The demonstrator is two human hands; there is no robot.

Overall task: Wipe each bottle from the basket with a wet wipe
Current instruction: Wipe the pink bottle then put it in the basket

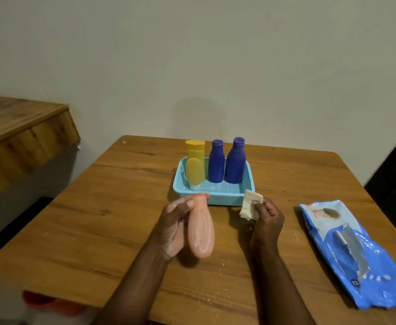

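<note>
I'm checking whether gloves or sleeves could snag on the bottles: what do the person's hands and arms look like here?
Both the left hand and the right hand are bare, with no gloves. No rings, watch or bracelets show. Both forearms are bare down to the bottom edge of the picture, so no sleeve is in view. Nails look short and unpainted.

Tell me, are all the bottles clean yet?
Not yet. The left hand holds the pink bottle, the right hand pinches a folded wet wipe. Four bottles still stand in the blue basket; whether any are wiped can't be seen.
</note>
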